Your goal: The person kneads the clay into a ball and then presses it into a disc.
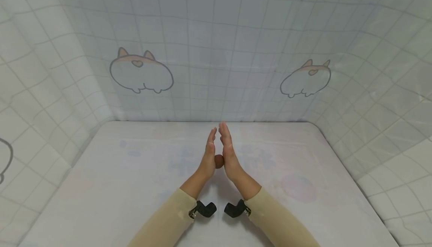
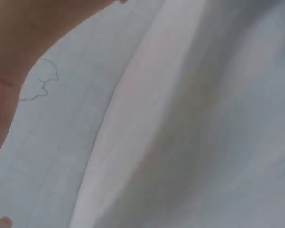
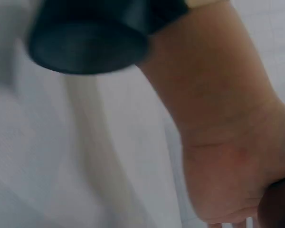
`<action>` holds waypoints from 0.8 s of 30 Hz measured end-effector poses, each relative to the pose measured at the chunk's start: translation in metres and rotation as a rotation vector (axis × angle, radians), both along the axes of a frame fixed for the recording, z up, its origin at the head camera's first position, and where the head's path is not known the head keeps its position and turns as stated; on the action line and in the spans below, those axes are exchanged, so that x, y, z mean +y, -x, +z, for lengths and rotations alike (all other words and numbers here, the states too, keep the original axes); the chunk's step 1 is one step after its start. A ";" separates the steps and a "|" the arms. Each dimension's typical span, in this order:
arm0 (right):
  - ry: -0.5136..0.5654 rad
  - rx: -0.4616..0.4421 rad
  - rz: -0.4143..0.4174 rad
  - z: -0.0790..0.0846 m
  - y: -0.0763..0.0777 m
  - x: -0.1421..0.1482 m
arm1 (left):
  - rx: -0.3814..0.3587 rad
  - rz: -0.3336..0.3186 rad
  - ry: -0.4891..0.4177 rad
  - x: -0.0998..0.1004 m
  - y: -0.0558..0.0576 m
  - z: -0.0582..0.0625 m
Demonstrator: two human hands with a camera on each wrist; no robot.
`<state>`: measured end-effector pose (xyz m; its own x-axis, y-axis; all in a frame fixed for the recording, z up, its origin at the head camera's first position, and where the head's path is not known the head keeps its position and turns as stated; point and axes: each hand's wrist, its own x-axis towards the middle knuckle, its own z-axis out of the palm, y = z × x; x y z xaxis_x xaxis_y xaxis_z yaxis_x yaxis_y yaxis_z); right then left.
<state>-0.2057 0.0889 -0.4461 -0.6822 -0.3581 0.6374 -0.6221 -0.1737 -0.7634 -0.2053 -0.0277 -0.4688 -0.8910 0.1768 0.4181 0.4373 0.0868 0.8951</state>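
Observation:
A small brown ball [image 1: 219, 161] is held between the two palms, near their heels, above the table. My left hand [image 1: 207, 160] touches it from the left, fingers straight and pointing away from me. From the other side my right hand [image 1: 231, 160] presses against it, also with straight fingers. The fingertips of the two hands stand slightly apart. In the right wrist view, part of the dark brown ball [image 3: 279, 205] shows beside the right palm [image 3: 223, 175]. The left wrist view shows only part of the left hand and wrist [image 2: 23, 42]; the ball is not visible there.
A pale cloth with faint prints covers the table [image 1: 135, 172]. White grid-patterned curtains [image 1: 216, 26] with cartoon animal drawings hang behind and at both sides. Black wrist cameras [image 1: 206, 209] sit at the cuffs of the beige sleeves [image 1: 168, 217].

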 end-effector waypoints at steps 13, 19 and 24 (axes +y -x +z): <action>-0.067 -0.152 -0.087 0.004 0.016 0.002 | -0.050 -0.095 -0.063 0.006 -0.022 0.001; -0.106 -0.126 -0.049 -0.005 0.026 0.003 | -0.032 -0.101 -0.105 0.007 -0.023 0.007; -0.123 -0.157 -0.030 -0.012 0.027 0.003 | -0.025 -0.096 -0.137 0.007 -0.022 0.011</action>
<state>-0.2328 0.0923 -0.4583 -0.7815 -0.4045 0.4750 -0.4973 -0.0560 -0.8658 -0.1831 -0.0205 -0.4573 -0.8832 0.2042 0.4222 0.4153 -0.0778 0.9064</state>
